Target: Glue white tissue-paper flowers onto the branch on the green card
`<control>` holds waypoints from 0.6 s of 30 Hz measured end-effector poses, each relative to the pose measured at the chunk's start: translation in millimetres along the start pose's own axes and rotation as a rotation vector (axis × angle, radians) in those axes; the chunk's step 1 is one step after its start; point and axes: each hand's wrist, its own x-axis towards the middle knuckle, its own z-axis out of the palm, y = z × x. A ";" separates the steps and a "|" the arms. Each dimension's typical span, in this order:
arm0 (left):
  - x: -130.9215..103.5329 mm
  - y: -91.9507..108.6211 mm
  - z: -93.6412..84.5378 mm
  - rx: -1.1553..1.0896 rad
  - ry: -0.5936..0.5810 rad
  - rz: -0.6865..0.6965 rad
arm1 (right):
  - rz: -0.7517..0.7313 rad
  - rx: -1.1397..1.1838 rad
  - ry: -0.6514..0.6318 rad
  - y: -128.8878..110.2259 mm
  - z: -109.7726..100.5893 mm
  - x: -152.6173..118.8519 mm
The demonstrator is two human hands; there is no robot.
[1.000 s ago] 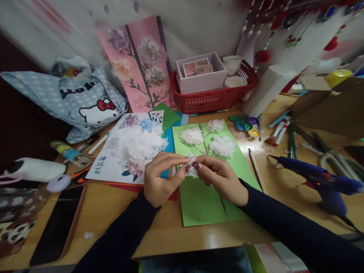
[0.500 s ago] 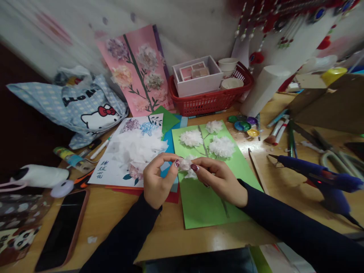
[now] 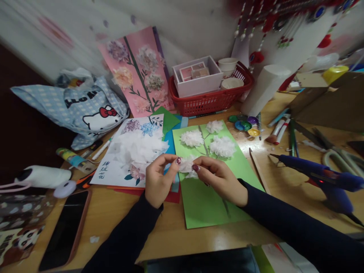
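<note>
Between my two hands is a small crumpled piece of white tissue paper (image 3: 186, 165). My left hand (image 3: 159, 182) pinches its left side with thumb and fingertips. On its right side, the thumb and fingers of my right hand (image 3: 224, 181) are closed too. Below lies a green card (image 3: 199, 208) with a grey painted stem. Fluffy white paper flowers (image 3: 222, 147) sit on its upper part, and another, partly hidden by the held tissue, is just beneath my fingers. Left of the card, a heap of white tissue pieces (image 3: 139, 146) covers a white sheet with drawn flowers.
A blue hot glue gun (image 3: 327, 174) with a red light lies at the right, near scissors (image 3: 338, 151). Behind stand a red basket (image 3: 204, 104) and a pink flower picture (image 3: 135, 76). A phone (image 3: 64, 231) lies at the front left.
The tissue between my fingertips looks wider and more spread out. My left hand has shifted very slightly right, and the view has moved a little.
</note>
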 end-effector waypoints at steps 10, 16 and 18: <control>6.9 -17.0 -6.0 -0.112 0.286 0.013 | 0.041 0.029 0.090 1.0 -0.4 2.6; -1.1 -6.2 2.7 0.174 0.160 0.357 | 0.049 0.044 0.073 3.8 1.2 2.8; -4.6 -5.8 6.0 0.201 0.046 0.397 | 0.027 0.066 0.042 4.6 1.8 2.3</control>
